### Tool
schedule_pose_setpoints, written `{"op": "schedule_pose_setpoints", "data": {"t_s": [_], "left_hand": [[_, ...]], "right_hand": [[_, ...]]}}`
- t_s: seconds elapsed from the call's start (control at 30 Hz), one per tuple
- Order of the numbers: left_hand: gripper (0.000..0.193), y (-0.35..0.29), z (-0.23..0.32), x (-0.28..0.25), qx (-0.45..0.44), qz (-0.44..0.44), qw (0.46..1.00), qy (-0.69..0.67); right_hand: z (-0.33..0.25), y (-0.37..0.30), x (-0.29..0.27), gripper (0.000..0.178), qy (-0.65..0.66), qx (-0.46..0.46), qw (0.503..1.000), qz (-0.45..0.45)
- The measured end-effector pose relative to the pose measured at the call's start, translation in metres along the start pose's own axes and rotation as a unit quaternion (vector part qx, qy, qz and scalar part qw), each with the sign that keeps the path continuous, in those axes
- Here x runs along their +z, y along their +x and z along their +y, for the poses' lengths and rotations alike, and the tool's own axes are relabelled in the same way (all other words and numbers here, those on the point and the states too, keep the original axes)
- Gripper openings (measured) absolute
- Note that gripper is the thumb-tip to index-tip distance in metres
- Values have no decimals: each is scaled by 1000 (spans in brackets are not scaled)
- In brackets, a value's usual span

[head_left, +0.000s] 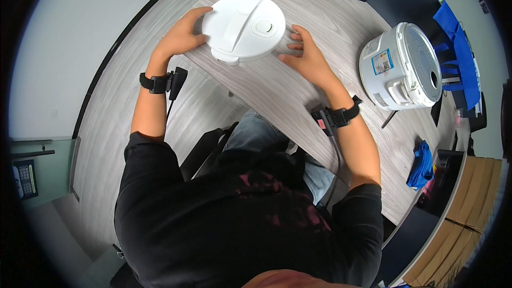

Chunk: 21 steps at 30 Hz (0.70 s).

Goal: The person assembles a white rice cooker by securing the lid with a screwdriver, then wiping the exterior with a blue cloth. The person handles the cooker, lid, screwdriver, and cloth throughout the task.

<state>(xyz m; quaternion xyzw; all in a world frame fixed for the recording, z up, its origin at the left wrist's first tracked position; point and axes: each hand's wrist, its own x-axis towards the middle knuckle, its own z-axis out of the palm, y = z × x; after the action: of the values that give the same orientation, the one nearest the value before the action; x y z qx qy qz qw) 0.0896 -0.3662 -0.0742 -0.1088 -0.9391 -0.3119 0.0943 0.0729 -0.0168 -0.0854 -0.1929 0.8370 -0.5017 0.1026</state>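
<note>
Both hands are out at the white round lid (244, 26), one on each side. The left hand (184, 34) cups the lid's left rim, fingers curled against it; the right hand (305, 53) is spread open just beside the right edge, holding nothing. The lid lies flat on the grey wood-grain surface (277, 96), straight ahead between them, its raised handle bar running away from the person, a small oval button beside it.
</note>
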Motion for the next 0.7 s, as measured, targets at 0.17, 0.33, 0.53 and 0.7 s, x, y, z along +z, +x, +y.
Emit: {"op": "schedule_pose_setpoints", "data": {"t_s": [0.17, 0.33, 0.53, 0.7], "left_hand": [[77, 4, -9, 9, -18, -48, 998, -24], [93, 5, -23, 13, 27, -105, 993, -55], [91, -1, -10, 21, 8, -74, 995, -72], [86, -3, 17, 17, 17, -76, 990, -121]], "right_hand": [[-4, 18, 15, 87, -9, 21, 1000, -4], [3, 29, 26, 85, -59, -26, 998, -9], [-2, 27, 31, 81, -38, 19, 999, 11], [-13, 13, 25, 79, -22, 18, 997, 75]]}}
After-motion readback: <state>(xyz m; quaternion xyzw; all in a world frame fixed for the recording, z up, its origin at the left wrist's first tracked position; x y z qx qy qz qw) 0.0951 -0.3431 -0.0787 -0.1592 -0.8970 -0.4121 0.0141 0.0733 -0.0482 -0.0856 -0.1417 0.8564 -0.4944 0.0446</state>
